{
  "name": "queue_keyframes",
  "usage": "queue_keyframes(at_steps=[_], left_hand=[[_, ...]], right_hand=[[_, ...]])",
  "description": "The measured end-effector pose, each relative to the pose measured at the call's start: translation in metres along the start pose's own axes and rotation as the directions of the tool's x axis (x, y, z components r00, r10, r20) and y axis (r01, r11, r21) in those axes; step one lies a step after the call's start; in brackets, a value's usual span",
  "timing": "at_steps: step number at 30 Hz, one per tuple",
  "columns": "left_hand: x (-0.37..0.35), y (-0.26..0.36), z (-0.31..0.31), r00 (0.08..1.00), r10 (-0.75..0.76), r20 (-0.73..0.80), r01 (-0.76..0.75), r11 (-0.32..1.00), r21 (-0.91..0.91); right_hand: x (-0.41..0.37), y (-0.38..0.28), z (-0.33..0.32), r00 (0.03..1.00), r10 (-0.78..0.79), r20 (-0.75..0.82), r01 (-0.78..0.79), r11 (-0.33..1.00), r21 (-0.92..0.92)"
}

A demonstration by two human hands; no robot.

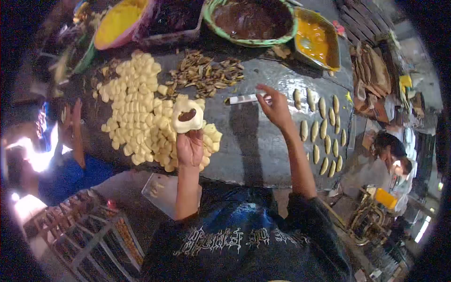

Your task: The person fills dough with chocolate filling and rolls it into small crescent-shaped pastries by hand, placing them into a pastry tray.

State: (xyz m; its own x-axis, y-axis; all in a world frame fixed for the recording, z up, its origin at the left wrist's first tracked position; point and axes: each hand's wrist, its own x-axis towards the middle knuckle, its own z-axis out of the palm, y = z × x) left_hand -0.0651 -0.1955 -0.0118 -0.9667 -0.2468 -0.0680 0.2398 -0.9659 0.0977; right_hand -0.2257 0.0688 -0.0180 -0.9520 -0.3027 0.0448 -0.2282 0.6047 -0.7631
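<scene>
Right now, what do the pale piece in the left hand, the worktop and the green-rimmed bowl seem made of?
The pale piece in the left hand looks like soft raw dough: matte, cream, dented around dark paste. The worktop seems dark stone or metal, with a patchy sheen; unclear which. The green-rimmed bowl is probably plastic: bright, smooth rim.

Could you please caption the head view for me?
Left hand holds filled dough; right hand hovers beside a flat tool.

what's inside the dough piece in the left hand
A dab of dark brown filling sits in the middle of the dough piece; the dough covers the fingertips of the left hand.
</scene>
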Motion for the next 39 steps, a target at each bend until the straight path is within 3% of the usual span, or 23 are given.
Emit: queue_keyframes(at_steps=[4,6,10,16,19,22,25,26,29,32,35,38,39], left_hand=[[0.013,0.035,-0.010,0.980,0.069,-0.188,-0.074,0.997,-0.019],[0.017,0.044,-0.018,0.983,0.049,-0.178,-0.056,0.998,-0.035],[0.026,0.053,-0.027,0.985,0.042,-0.169,-0.054,0.996,-0.070],[0.032,0.063,-0.033,0.989,-0.025,-0.147,0.000,0.986,-0.170],[0.031,0.066,-0.035,0.991,-0.016,-0.135,-0.007,0.985,-0.170],[0.023,0.063,-0.036,0.989,0.026,-0.143,-0.046,0.989,-0.141],[0.016,0.059,-0.032,0.994,0.041,-0.098,-0.055,0.988,-0.144],[0.014,0.056,-0.030,0.996,0.040,-0.075,-0.051,0.987,-0.152],[0.006,0.044,-0.021,0.999,0.035,-0.024,-0.039,0.984,-0.174],[-0.007,0.028,-0.007,0.998,0.035,-0.048,-0.046,0.972,-0.231],[-0.022,0.015,0.011,0.998,0.029,-0.049,-0.044,0.942,-0.332],[-0.039,0.003,0.013,0.999,0.026,-0.031,-0.037,0.908,-0.417],[-0.044,-0.001,0.017,0.999,0.046,-0.009,-0.045,0.894,-0.446]], right_hand=[[0.075,0.001,0.049,0.973,-0.217,0.082,0.227,0.964,-0.142],[0.090,-0.010,0.069,0.944,-0.320,0.079,0.328,0.937,-0.123],[0.102,-0.012,0.096,0.975,-0.215,0.046,0.220,0.965,-0.145],[0.087,-0.012,0.105,0.980,-0.197,-0.034,0.178,0.939,-0.293],[0.093,-0.006,0.095,0.938,-0.327,0.111,0.345,0.894,-0.284],[0.111,-0.004,0.085,0.922,-0.375,0.099,0.383,0.837,-0.390],[0.145,-0.003,0.090,0.951,-0.292,0.107,0.310,0.858,-0.409],[0.156,0.007,0.093,0.914,-0.343,0.217,0.406,0.779,-0.477],[0.174,0.029,0.104,0.818,-0.455,0.351,0.574,0.612,-0.545],[0.185,0.045,0.108,0.861,-0.357,0.362,0.504,0.687,-0.523],[0.173,0.006,0.084,0.838,-0.252,0.484,0.527,0.609,-0.594],[0.161,0.009,0.072,0.884,-0.195,0.426,0.318,0.918,-0.237],[0.158,0.013,0.071,0.891,-0.222,0.396,0.329,0.916,-0.228]])
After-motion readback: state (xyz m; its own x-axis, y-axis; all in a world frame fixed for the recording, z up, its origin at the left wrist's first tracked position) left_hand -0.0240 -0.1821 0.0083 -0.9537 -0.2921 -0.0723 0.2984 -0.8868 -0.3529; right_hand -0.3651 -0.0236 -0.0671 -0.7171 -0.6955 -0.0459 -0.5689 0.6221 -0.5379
